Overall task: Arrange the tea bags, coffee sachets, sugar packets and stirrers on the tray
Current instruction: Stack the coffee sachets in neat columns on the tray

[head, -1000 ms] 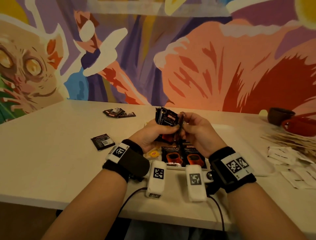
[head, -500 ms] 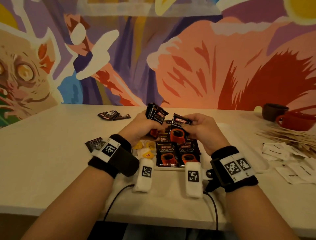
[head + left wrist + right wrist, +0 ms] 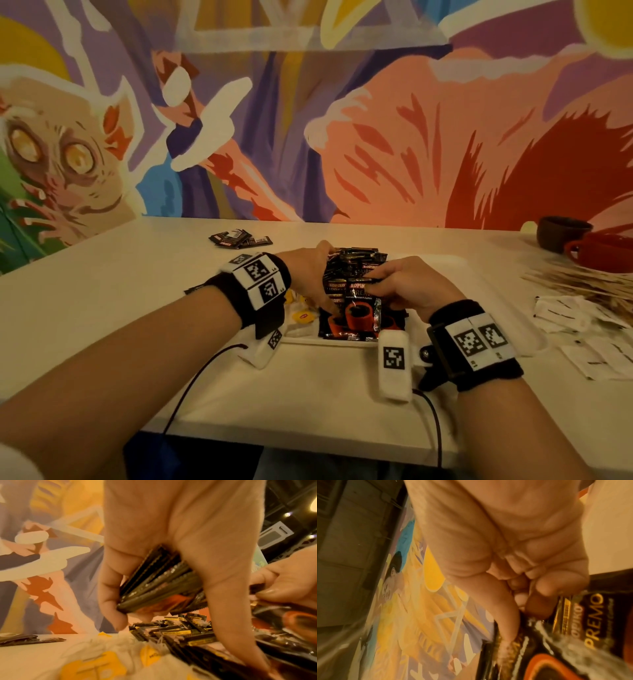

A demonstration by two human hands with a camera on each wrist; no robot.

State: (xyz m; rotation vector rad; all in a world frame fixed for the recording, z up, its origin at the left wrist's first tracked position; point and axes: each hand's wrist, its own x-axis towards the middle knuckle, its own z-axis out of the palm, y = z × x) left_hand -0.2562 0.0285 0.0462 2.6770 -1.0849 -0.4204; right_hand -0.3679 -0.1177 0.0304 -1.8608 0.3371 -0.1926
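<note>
My left hand (image 3: 317, 274) grips a fanned stack of black coffee sachets (image 3: 154, 585) upright over the white tray (image 3: 479, 270). My right hand (image 3: 380, 287) pinches the top edge of one black-and-orange coffee sachet (image 3: 363, 310) and holds it low over other sachets that lie on the tray's near side. In the right wrist view thumb and fingers pinch that sachet (image 3: 590, 616). Tea bags (image 3: 303, 317) with yellow tags lie on the tray's left part. More sachets (image 3: 180, 628) lie farther back on the tray.
A few loose dark sachets (image 3: 239, 238) lie on the table at the back left. Wooden stirrers (image 3: 582, 281) and white sugar packets (image 3: 565, 313) lie right of the tray. A brown cup (image 3: 561, 233) and a red cup (image 3: 606, 251) stand at the far right.
Both hands have come down to the tray. The right hand has drawn one sachet from the stack and lowered it onto the sachets on the tray; the left hand still holds the stack.
</note>
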